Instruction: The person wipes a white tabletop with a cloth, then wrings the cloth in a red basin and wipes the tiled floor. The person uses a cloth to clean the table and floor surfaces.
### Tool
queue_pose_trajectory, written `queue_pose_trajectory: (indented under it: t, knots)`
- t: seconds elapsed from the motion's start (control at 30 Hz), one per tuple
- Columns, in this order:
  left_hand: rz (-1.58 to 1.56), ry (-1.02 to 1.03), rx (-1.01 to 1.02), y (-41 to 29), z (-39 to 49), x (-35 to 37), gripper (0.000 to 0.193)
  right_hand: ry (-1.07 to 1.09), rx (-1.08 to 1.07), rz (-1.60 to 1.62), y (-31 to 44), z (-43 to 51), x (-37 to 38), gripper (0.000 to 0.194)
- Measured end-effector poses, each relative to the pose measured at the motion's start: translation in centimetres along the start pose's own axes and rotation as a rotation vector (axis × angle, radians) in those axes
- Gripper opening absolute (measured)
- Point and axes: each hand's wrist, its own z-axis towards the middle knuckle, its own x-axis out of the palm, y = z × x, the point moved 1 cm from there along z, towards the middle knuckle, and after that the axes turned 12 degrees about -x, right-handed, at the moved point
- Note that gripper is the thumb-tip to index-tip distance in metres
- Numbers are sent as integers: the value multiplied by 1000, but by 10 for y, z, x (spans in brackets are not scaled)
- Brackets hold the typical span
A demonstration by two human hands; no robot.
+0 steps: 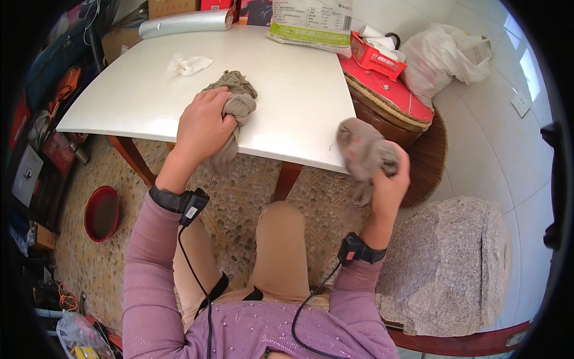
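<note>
My left hand (206,123) is closed on a bunched grey-brown cloth (240,107) near the front edge of the white table (296,94). Part of that cloth lies on the tabletop, and an end hangs over the edge. At the table's right front corner my right hand (392,172) grips a second crumpled grey-brown cloth (363,143), somewhat blurred, with a loose end dangling below. Farther back on the tabletop lies a crumpled white tissue (195,65).
A foil-like roll (186,24) and a printed sack (309,27) stand along the back. Right of the table, a red plastic basket (376,56) and a white plastic bag (441,63) sit on a red-topped stool (394,92). A red basin (102,213) rests on the floor at left.
</note>
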Motion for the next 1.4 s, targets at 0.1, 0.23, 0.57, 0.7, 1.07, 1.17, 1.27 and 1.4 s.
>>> queue_pose_trajectory:
  t: [0.1, 0.23, 0.57, 0.7, 1.07, 1.17, 1.27, 1.4]
  knots:
    - [5, -16, 5, 1, -1, 1, 35, 107, -312, -422, 13, -5, 27, 39]
    - [21, 35, -40, -1, 0, 1, 37, 315, -293, -307, 38, -8, 75, 41]
    - [24, 85, -49, 7, 2, 3, 49, 387, -187, -403, 21, 16, 85, 44]
    - [13, 77, -37, 8, -1, 0, 35, 345, -181, -645, 8, 25, 73, 45]
    - [-2, -11, 13, 3, -3, 1, 26, 370, -252, -397, 4, 19, 92, 42]
    - [-16, -39, 19, 5, -4, 2, 24, 364, -246, -319, -4, 18, 89, 41]
    - [-11, -42, 24, 4, -4, 2, 23, 363, -243, -266, -10, 18, 86, 42]
    - [-17, -14, 19, 5, -2, 3, 24, 362, -138, -222, -16, 20, 85, 40]
